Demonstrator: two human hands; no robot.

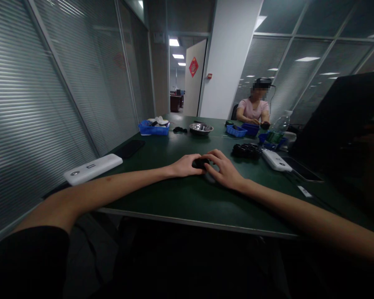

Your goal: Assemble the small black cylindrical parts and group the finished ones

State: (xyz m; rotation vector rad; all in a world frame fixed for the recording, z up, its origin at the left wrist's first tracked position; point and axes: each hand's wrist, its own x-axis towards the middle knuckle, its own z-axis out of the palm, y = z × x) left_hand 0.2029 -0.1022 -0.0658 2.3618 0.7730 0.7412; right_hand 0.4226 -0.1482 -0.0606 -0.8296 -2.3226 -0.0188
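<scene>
Between my two hands, just above or on the green table (174,195), is a small dark rounded object (200,163) whose kind I cannot make out. My left hand (186,165) grips it from the left, thumb and fingers closed round its side. From the right, my right hand (223,169) holds the same object, its fingers curved over the top and near edge. Part of the object is hidden by the fingers. Beyond my hands stands a shiny metal bowl (201,129) with something small inside.
Left lie a white device (93,169) and a black phone-like slab (129,148). A filled blue basket (154,128) stands behind. Right are a black bundle (246,151), another white device (276,160), a dark tablet-like slab (303,169) and a plastic bottle (279,128). A person (254,108) sits across.
</scene>
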